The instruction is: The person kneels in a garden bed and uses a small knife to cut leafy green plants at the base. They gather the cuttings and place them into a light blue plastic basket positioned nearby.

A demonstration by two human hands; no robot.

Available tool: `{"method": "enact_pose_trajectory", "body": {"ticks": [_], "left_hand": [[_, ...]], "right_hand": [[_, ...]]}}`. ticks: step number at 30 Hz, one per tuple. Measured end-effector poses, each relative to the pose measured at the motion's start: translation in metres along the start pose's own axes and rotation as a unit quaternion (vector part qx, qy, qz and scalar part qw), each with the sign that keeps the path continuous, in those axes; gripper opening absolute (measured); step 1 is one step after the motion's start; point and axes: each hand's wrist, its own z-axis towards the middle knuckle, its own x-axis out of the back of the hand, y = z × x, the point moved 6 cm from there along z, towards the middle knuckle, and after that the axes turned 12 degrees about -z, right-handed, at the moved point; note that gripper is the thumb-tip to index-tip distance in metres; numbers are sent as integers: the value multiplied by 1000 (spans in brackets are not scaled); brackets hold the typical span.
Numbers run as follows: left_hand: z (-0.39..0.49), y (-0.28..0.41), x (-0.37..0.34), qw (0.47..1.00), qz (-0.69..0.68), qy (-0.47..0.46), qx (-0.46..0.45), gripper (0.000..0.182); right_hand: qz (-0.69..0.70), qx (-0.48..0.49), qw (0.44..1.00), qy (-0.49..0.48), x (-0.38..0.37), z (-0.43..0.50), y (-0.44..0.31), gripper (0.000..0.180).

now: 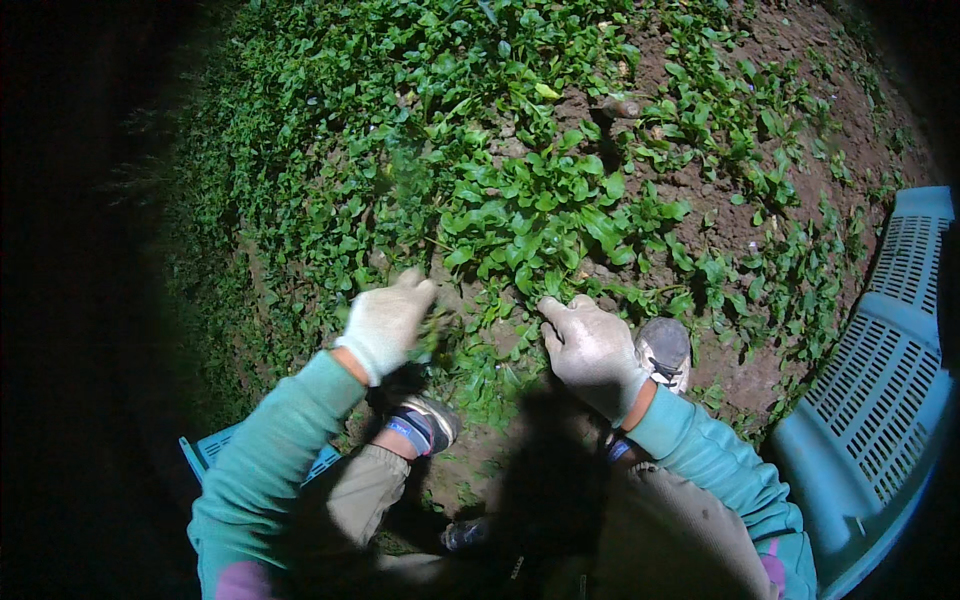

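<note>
My left hand (pixel 390 319), in a pale knit glove, is curled and blurred by motion above the leafy bed. Blurred green leaves (pixel 433 330) hang at its underside and seem to be in its grasp. To the right, my right hand (pixel 592 349) wears a matching glove and is low at the near edge of a dense clump of broad-leaved green plants (pixel 532 210). Its fingers bend down towards the stems; the leaves and the hand itself hide whether they grip any. Loose-looking greenery (pixel 487 382) lies on the soil between both hands.
A blue slatted plastic crate (pixel 862 405) stands at my right; part of another blue crate (pixel 217 442) shows behind my left sleeve. My shoes (pixel 664 349) flank the plants. A brown rounded object (pixel 621 109), unclear in kind, lies ahead on bare soil (pixel 817 150).
</note>
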Motion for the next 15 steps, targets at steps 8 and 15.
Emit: {"method": "enact_pose_trajectory", "body": {"ticks": [8, 15], "left_hand": [[75, 17, -69, 990, 84, -89, 75, 25], [43, -37, -37, 989, 92, -9, 116, 12]], "right_hand": [[-65, 34, 995, -61, -25, 4, 1, 25], [-68, 51, 996, 4, -9, 11, 4, 23]]}}
